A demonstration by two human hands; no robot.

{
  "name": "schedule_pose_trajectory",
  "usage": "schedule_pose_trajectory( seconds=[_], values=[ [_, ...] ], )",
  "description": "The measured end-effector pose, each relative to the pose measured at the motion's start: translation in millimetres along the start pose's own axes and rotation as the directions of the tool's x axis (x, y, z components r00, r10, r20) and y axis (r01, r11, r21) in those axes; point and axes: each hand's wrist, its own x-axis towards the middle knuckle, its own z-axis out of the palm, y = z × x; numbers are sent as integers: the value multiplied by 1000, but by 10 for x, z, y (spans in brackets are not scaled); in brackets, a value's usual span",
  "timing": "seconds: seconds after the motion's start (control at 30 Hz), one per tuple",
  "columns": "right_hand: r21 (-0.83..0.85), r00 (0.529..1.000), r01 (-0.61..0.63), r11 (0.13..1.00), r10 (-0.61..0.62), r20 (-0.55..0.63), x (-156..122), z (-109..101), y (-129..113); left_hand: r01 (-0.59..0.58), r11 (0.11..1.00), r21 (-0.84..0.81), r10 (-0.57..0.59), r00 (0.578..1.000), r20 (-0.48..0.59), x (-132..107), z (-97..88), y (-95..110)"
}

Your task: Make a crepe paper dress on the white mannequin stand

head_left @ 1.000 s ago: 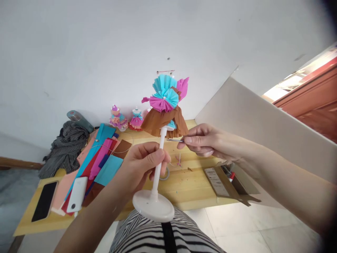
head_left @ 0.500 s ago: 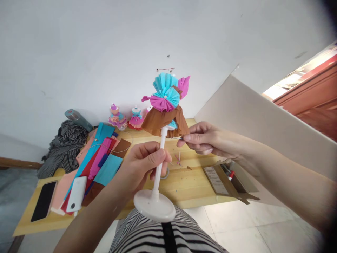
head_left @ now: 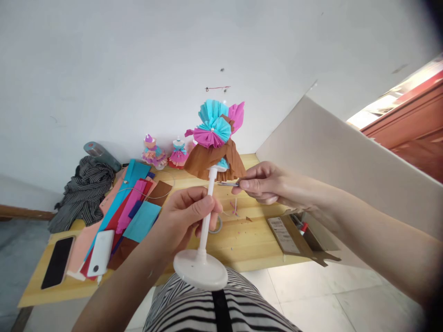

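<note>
My left hand (head_left: 195,210) is closed round the white post of a small dress-form stand (head_left: 204,233), which leans slightly, its round base towards me. The form wears a crepe-paper dress with a brown skirt (head_left: 204,161) and a blue and magenta pleated paper flower (head_left: 212,129) with a pearl-like bead at its centre. Between thumb and fingers my right hand (head_left: 261,183) pinches a thin tweezers-like metal tool (head_left: 227,184). Its tip points left, just below the skirt's hem near the post; whether it touches the paper I cannot tell.
Coloured crepe-paper sheets (head_left: 141,221), a white power bank (head_left: 101,253) and a phone (head_left: 58,262) lie left. Small dressed forms (head_left: 179,152) stand by the wall. A tape roll (head_left: 217,225) lies behind the post. An open cardboard box (head_left: 285,237) sits right, beside a tall pale board (head_left: 332,161).
The stand and my left hand have shifted slightly left. More of the metal tool shows now, a little below the skirt's hem.
</note>
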Motion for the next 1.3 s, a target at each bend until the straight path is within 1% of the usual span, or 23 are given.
schedule_pose_trajectory(
  seconds=[0.2, 0.47, 0.6, 0.77, 1.0, 1.17, 1.3],
  values=[
    [13, 1000, -15, 1000, 15, 9, 9, -40, 49, 3, 1000, -24, -3, 1000, 0, -8, -17, -31],
    [-18, 999, -39, 999, 39, -19, -5, 49, -45, 8, 1000, 18, -8, 1000, -1, -17, 9, -17],
    [-19, 999, -31, 999, 30, -16, -12, 46, -54, 2, 1000, 23, -2, 1000, -2, -15, 7, -28],
    [17, 999, -45, 999, 45, -1, -11, 29, -46, 6, 1000, 1, -6, 1000, 13, -15, 1, -33],
    [82, 999, -51, 995, 50, 7, 0, 47, -52, 4, 1000, 26, -3, 1000, -15, -14, 7, -29],
    [96, 999, -46, 994, 45, 9, 6, 43, -53, -1, 1000, 22, 2, 1000, -6, -8, 1, -41],
    [91, 998, -64, 994, 64, 5, 15, 24, -33, -4, 1000, 8, 4, 1000, -17, -6, 0, -41]
  ],
)
